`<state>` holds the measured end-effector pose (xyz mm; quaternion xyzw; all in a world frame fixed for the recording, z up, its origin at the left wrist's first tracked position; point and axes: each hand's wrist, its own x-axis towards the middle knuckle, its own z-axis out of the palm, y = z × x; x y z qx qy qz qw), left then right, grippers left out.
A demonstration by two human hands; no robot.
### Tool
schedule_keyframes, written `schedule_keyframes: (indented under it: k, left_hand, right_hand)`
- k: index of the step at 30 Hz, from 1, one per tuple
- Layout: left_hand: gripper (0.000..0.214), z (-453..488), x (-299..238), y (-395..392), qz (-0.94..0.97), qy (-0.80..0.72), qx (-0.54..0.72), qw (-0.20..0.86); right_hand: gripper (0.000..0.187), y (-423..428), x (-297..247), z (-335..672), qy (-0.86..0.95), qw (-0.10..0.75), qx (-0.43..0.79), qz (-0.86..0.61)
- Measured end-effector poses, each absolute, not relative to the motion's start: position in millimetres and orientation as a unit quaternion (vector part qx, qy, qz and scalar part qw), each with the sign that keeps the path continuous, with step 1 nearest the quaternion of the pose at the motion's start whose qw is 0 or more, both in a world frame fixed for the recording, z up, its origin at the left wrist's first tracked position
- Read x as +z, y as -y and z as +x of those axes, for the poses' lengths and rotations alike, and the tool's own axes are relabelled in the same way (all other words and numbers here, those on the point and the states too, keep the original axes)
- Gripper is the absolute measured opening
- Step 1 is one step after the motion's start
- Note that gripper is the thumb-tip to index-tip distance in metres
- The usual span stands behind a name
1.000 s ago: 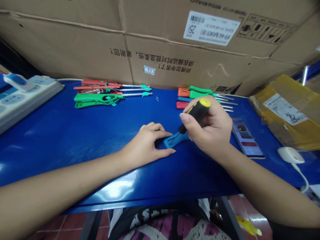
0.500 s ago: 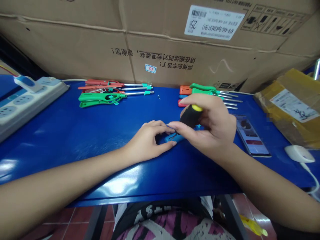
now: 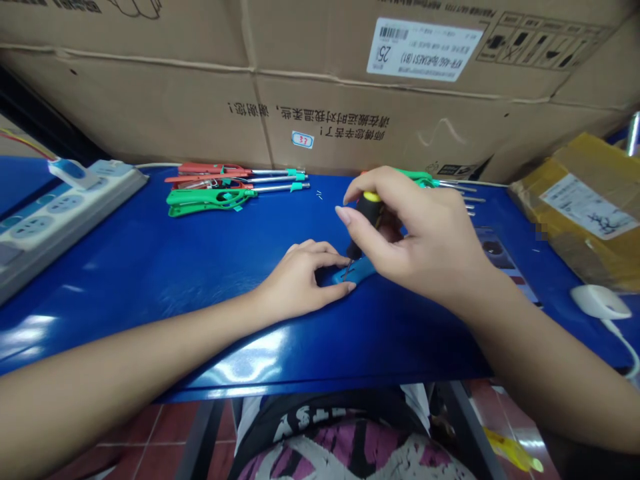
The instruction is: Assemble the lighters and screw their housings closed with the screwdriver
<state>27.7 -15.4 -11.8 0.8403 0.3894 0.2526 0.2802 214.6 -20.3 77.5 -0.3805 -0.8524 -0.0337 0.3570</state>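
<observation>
My right hand (image 3: 425, 233) is closed around the black handle of a screwdriver (image 3: 367, 217), which has a yellow ring at its top. The shaft points down and slightly left, its tip at a slot in a blue lighter handle (image 3: 361, 269) lying on the table. Beneath my right hand the rest of that lighter is hidden. My left hand (image 3: 300, 280) rests on the table and pinches the left end of the blue handle between thumb and fingers.
Several red and green long-nosed lighters (image 3: 210, 200) lie back left; more lighters (image 3: 417, 177) are partly behind my right hand. A power strip (image 3: 65, 207) stands left. To the right are a phone (image 3: 500, 257), a white mouse (image 3: 600, 301) and taped boxes (image 3: 580, 200). A large carton (image 3: 310, 93) borders the back.
The screwdriver has shifted slightly left and stands more upright, its shaft now visible. My right hand's fingers have changed their hold, and that hand now covers more of the phone and the right-hand lighters.
</observation>
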Motion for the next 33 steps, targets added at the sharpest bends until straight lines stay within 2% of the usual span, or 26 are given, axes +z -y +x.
schedule_keyframes:
  k: [5,9,12,14,18,25,29,31,33]
  left_hand:
    - [0.032,28,-9,19,0.856,-0.383,0.238,0.253]
    - [0.033,29,-9,21,0.877,-0.372,0.219,0.211]
    - [0.034,29,-10,23,0.887,-0.358,0.216,0.197]
    - [0.033,29,-10,23,0.889,-0.349,0.223,0.193]
    - [0.032,30,-9,23,0.893,-0.342,0.224,0.187]
    - [0.039,29,-9,27,0.906,-0.331,0.212,0.156]
    - [0.041,29,-11,27,0.904,-0.325,0.218,0.17]
    - [0.036,29,-11,26,0.902,-0.326,0.22,0.18]
    - [0.033,30,-11,25,0.898,-0.329,0.223,0.189]
  right_hand:
    - [0.025,14,75,230,0.887,0.327,-0.011,-0.325]
    - [0.012,10,67,236,0.878,0.358,-0.047,-0.315]
    - [0.014,13,64,235,0.869,0.378,-0.068,-0.313]
    - [0.006,17,65,233,0.871,0.381,-0.056,-0.303]
    - [0.027,23,68,233,0.898,0.353,0.001,-0.262]
    - [0.005,24,62,232,0.856,0.395,-0.075,-0.323]
    - [0.025,27,68,231,0.892,0.355,-0.004,-0.28]
    - [0.023,27,70,231,0.906,0.338,-0.005,-0.255]
    - [0.013,27,71,231,0.905,0.337,-0.034,-0.257]
